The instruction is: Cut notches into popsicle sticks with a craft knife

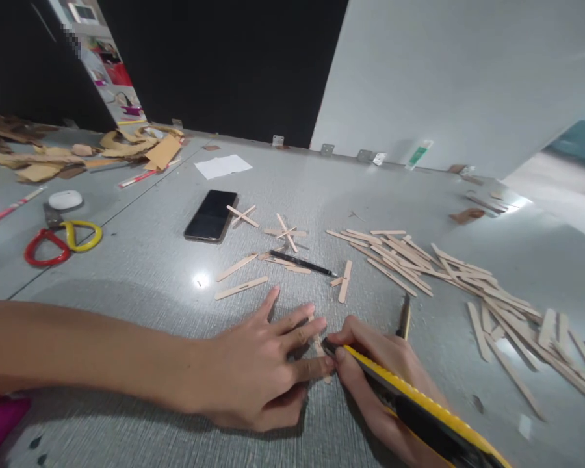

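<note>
My left hand (258, 370) lies flat on the grey table (141, 260), fingers spread, pressing down a short wooden stick (316, 344) that shows only partly between the fingertips. My right hand (375, 383) is closed around a yellow and black utility knife (409, 403), its tip touching the stick right by my left fingertips. Loose wooden sticks (241, 288) lie just beyond my left hand. A black pen (302, 263) rests among them.
A big scatter of wooden sticks (468, 279) spreads to the right. A black phone (211, 216) lies ahead, a white paper (223, 166) beyond it. Scissors with red and yellow handles (61, 240) and cardboard scraps (78, 153) sit at the left. A second dark tool (403, 316) lies by my right hand.
</note>
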`<state>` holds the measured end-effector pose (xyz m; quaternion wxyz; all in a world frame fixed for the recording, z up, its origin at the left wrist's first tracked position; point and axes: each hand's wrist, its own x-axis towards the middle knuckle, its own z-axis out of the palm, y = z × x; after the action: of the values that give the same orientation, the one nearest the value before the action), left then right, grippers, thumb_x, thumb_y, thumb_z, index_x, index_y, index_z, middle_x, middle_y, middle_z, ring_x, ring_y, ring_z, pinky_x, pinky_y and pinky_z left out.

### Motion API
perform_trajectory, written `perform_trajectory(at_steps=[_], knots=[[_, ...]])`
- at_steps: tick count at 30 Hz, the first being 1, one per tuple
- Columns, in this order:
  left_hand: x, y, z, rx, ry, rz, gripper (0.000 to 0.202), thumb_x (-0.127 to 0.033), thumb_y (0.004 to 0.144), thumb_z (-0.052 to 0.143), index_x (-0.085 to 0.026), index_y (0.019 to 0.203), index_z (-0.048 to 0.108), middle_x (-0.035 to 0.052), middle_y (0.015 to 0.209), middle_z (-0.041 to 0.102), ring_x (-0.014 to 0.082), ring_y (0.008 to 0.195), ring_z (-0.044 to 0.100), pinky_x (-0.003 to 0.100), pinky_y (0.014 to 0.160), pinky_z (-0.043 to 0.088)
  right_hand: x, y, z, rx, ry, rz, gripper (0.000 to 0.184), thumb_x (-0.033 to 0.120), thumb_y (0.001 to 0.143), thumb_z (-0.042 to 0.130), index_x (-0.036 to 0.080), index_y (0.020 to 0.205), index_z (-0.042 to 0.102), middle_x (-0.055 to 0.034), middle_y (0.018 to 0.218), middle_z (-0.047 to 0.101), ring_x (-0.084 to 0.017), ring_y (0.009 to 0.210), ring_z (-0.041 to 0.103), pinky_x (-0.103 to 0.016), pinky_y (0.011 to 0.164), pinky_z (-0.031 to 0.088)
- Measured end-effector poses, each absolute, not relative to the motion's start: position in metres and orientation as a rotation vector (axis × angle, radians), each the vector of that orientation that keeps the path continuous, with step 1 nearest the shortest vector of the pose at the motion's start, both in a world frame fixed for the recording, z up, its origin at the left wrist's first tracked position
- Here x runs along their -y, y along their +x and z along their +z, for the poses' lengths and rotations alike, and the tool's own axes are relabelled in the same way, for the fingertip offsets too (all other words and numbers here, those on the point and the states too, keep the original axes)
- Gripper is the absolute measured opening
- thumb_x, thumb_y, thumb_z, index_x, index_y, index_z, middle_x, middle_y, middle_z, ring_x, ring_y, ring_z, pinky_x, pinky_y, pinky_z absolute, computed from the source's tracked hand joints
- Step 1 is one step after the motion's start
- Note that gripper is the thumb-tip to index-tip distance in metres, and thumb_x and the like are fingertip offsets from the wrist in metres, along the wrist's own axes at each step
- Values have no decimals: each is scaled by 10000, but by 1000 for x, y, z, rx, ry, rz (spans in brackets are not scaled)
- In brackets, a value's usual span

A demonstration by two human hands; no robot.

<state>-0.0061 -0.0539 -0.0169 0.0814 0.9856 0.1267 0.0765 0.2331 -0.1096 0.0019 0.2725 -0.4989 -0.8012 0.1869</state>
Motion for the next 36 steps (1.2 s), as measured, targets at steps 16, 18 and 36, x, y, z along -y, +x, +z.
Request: perform_trajectory(at_steps=[16,18,36], knots=[[55,-6,-19,-381,2967,304,571,-402,1108,429,-179,1633,445,296,1661,459,516,1555,422,919,1107,330,107,234,15,2054,-1402,440,232,301,1088,501,287,874,588,54,717,695,-159,639,682,-261,615,526],[55,-7,-18,-373,2966,291,589,-428,1114,429,-187,1652,418,282,1669,454,510,1562,413,896,1133,331,110,234,13,2040,-1440,498,287,327,1096,489,275,837,600,54,677,669,-152,602,655,-272,614,512],[53,-9,-33,-584,2539,841,220,-210,1123,537,-193,1041,740,34,946,730,180,882,667,334,862,540,118,236,-1,1626,-1475,703,231,466,999,730,246,1066,716,39,611,677,-152,474,626,-234,452,502]])
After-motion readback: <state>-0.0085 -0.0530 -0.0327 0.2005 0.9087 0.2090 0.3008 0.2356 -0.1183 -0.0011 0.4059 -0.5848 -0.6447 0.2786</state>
